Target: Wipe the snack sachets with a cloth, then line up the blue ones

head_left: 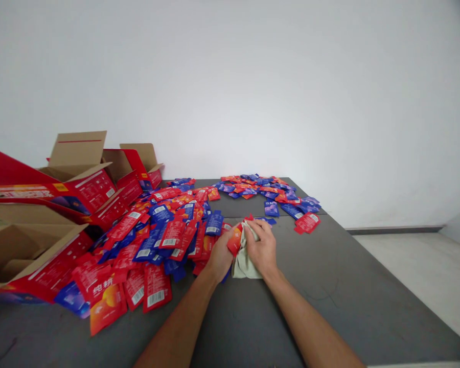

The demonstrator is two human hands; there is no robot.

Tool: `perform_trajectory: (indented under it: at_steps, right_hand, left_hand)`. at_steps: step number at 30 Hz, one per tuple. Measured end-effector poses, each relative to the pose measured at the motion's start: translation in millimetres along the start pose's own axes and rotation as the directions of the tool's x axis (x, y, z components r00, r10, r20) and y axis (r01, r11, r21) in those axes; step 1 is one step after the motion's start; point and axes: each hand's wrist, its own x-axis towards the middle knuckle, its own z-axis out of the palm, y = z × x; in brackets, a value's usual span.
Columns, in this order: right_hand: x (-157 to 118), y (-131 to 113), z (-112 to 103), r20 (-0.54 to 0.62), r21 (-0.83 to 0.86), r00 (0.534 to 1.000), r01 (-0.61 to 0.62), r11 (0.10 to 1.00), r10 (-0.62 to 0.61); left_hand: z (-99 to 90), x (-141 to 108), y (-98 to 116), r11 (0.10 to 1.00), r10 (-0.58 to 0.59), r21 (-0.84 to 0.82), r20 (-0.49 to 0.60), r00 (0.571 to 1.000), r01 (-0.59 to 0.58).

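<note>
A red pouch (pixel 235 242) with an orange print is gripped in my left hand (pixel 219 256), just above the dark table. My right hand (pixel 263 246) presses a pale green cloth (pixel 245 266) against the pouch, its fingers closed on the fabric. The cloth hangs down between my hands toward the tabletop. Left of my left hand lies a large heap of red and blue pouches (pixel 171 234), many with barcodes showing. Part of the held pouch is hidden behind my fingers and the cloth.
Open red cardboard boxes (pixel 86 191) stand along the left side. A second group of red and blue pouches (pixel 249 185) lies at the table's far end, with one red pouch (pixel 307 223) near the right edge. The dark table (pixel 329 301) meets a white wall behind.
</note>
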Motion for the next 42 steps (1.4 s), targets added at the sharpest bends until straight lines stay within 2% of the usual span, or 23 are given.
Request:
perform_trajectory:
  at_steps: [3, 6, 8, 9, 12, 15, 18, 20, 22, 25, 29, 31, 35, 42]
  right_hand:
    - [-5.7, -5.1, 7.1, 0.132, 0.040, 0.990, 0.052, 0.998, -0.057]
    - [-6.1, -5.7, 8.5, 0.189, 0.004, 0.980, 0.060, 0.998, -0.059]
    - [-2.3, -1.1, 4.8, 0.172, -0.045, 0.985, 0.029, 0.999, -0.021]
    - [0.4, 2.6, 2.0, 0.151, -0.069, 0.989, 0.005, 0.998, 0.005]
    - [8.8, 16.3, -7.3, 0.090, -0.135, 0.993, -0.066, 0.989, 0.079]
    - [14.3, 29.4, -13.7, 0.074, -0.207, 0.989, -0.108, 0.972, 0.126]
    - [16.7, 38.5, -17.2, 0.102, -0.295, 0.984, -0.113, 0.949, 0.149]
    - [18.0, 42.3, -20.3, 0.133, -0.373, 0.975, -0.119, 0.920, 0.180]
    - [20.1, 44.9, -25.5, 0.167, -0.459, 0.957, -0.138, 0.878, 0.238]
    - [24.6, 48.4, -35.9, 0.227, -0.566, 0.903, -0.183, 0.804, 0.366]
    - [28.0, 53.2, -45.7, 0.256, -0.677, 0.831, -0.211, 0.705, 0.494]
    - [27.3, 54.3, -46.3, 0.266, -0.704, 0.814, -0.201, 0.681, 0.516]
    - [23.9, 53.2, -42.1, 0.312, -0.713, 0.784, -0.180, 0.677, 0.537]
    - [22.2, 52.4, -37.8, 0.325, -0.712, 0.742, -0.215, 0.668, 0.586]
  left_hand:
    - [-6.0, 1.5, 4.1, 0.982, 0.107, 0.161, -0.037, 0.994, -0.099]
    - [-16.2, 3.5, 8.9, 0.889, 0.232, 0.414, -0.038, 0.972, -0.196]
    - [-23.3, 6.2, 10.0, 0.767, 0.338, 0.588, -0.030, 0.941, -0.257]
    - [-26.8, 8.2, 9.8, 0.679, 0.394, 0.679, -0.016, 0.919, -0.279]
    - [-37.9, 15.6, 8.3, 0.444, 0.498, 0.854, 0.014, 0.867, -0.269]
    - [-48.5, 21.9, 7.1, 0.305, 0.546, 0.928, 0.012, 0.838, -0.212]
    - [-54.1, 24.0, 4.5, 0.204, 0.581, 0.953, 0.065, 0.811, -0.222]
    - [-52.6, 23.7, 0.6, 0.147, 0.572, 0.954, 0.135, 0.809, -0.263]
    - [-46.4, 23.0, -5.7, 0.103, 0.510, 0.945, 0.218, 0.832, -0.310]
    - [-31.5, 20.9, -18.5, 0.004, 0.301, 0.921, 0.369, 0.879, -0.388]
    - [-14.5, 13.9, -35.2, -0.120, 0.055, 0.858, 0.508, 0.859, -0.500]
    - [-11.3, 10.0, -41.0, -0.144, -0.011, 0.848, 0.514, 0.858, -0.510]
    - [-10.5, 5.4, -44.6, -0.214, -0.061, 0.869, 0.444, 0.894, -0.446]
    - [-1.4, 1.3, -37.6, -0.327, 0.043, 0.903, 0.308, 0.950, -0.278]
